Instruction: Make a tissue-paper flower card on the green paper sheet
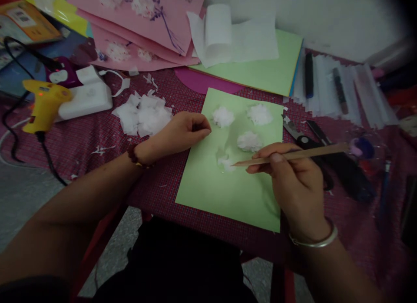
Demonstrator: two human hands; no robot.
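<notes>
My right hand [298,181] grips a pointed wooden stick [312,152]. Its tip touches a small white paper tuft [225,164] on a light green sheet [224,199]. Higher on the sheet are three fluffy white paper clusters: one at upper left [223,116], one at upper right [259,115] and one near my right fingers [249,141]. My left hand [185,131] rests over the sheet's left edge, thumb and forefinger curled together; nothing shows between them. Beside it lies a pile of white paper pieces [145,114].
A yellow glue gun [45,105] stands at left beside a white power strip [87,99], with cords trailing off. Pink sheets [140,29] and a white paper roll [218,31] lie at the back. Right are scissors [295,131], a box cutter [348,177] and translucent strips [322,86].
</notes>
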